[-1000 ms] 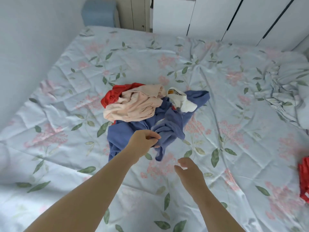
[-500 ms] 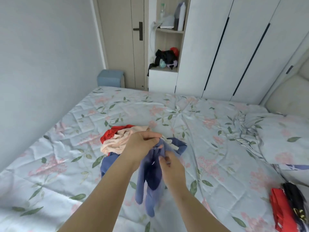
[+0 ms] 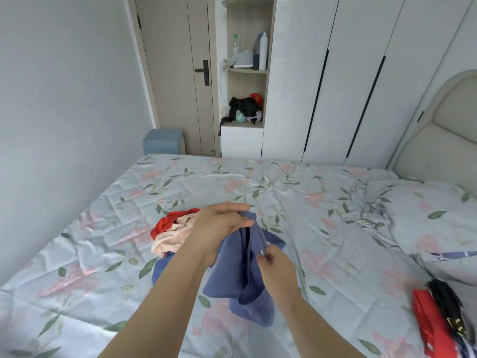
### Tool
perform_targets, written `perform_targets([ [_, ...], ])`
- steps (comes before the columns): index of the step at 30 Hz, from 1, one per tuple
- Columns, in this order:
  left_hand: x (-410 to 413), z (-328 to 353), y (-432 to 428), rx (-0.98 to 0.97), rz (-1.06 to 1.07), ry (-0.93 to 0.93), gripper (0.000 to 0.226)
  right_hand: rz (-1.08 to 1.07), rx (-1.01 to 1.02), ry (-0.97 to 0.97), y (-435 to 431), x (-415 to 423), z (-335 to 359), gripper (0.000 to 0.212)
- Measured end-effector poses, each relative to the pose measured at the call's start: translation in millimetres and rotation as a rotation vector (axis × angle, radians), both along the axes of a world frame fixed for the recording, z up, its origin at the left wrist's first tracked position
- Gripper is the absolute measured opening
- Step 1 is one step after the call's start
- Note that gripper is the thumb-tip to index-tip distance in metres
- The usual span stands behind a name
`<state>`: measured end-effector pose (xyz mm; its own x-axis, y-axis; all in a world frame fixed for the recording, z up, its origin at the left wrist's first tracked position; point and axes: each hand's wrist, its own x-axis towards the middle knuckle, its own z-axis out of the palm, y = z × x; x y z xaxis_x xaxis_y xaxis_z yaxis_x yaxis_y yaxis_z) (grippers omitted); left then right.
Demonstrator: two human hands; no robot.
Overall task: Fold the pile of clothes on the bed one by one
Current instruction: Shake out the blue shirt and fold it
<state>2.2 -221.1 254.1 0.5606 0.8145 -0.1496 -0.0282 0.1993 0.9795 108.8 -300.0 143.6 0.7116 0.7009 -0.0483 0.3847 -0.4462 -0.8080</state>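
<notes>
Blue garment [image 3: 247,277] pinched by left hand [image 3: 219,228], right hand [image 3: 277,264].

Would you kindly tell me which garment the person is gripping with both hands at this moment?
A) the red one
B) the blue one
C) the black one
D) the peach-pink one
B: the left hand and the right hand both pinch the blue garment, while the red garment and the peach-pink garment lie untouched behind.
</notes>
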Motion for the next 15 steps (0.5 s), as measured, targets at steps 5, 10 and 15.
perform_targets([
  [5, -8, -7, 19, 0.326, 0.075, 0.23, 0.038, -0.054, -0.142, -0.005, -13, 16, -12, 0.02],
  [10, -8, -12, 27, 0.685, 0.167, 0.506, 0.024, -0.075, -0.29, -0.169, -20, 28, -15, 0.008],
  [15, -15, -7, 45, 0.707, 0.302, 0.49, 0.012, -0.112, -0.463, -0.222, -26, 43, -14, 0.003],
])
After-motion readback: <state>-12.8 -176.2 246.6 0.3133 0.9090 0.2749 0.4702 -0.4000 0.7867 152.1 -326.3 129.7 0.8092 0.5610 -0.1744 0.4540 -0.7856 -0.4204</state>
